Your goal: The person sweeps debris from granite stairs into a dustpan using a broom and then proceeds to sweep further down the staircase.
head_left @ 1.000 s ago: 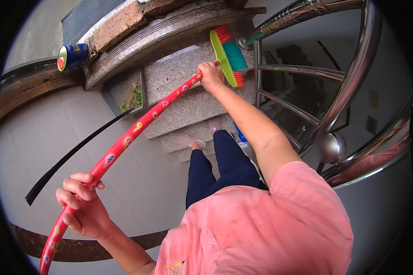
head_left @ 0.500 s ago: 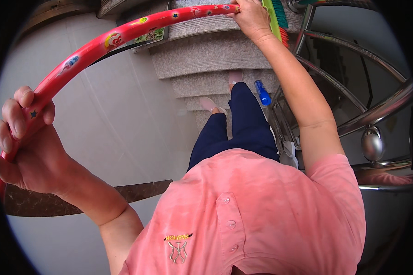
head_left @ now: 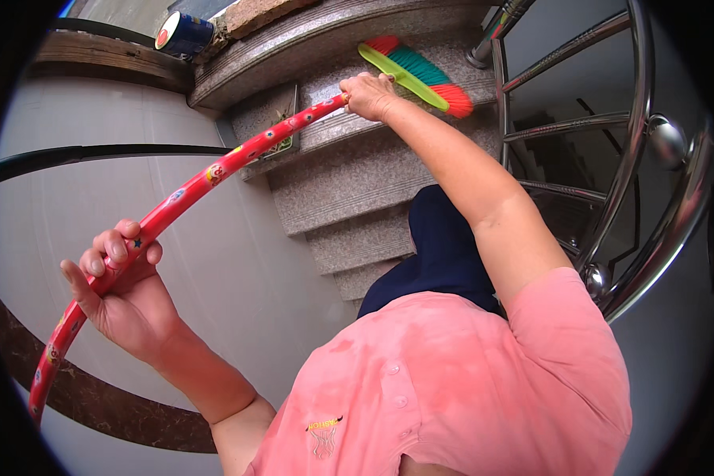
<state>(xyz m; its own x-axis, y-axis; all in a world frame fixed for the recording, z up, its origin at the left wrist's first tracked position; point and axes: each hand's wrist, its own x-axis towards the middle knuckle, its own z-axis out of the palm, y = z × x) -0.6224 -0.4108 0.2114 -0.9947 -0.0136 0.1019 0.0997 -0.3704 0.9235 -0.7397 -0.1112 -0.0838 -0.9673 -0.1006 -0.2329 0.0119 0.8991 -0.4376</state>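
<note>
A broom with a long red handle (head_left: pixel 214 172), printed with small coloured pictures, slants across the left half of the view. The fingers of my left hand (head_left: pixel 131 289) curl around the handle toward its lower left end, the thumb lying along it. Farther up, my right hand (head_left: pixel 369 97) is closed on the handle. Just past it is the broom head (head_left: pixel 417 75), lime green with red and green bristles, over a grey stone step (head_left: pixel 349 170). My right hand hides where handle and head meet.
Metal railings (head_left: pixel 650 151) run along the right side of the stairs. A pale wall (head_left: pixel 238 262) rises on the left, with a dark band at its base. At the upper left are a wooden beam (head_left: pixel 111 59) and a blue can (head_left: pixel 186 36). Stone steps descend near my legs.
The broom head and my right hand have moved left, and more of the head shows. My left hand has shifted right and down in the view. The blue bottle on the steps is out of sight.
</note>
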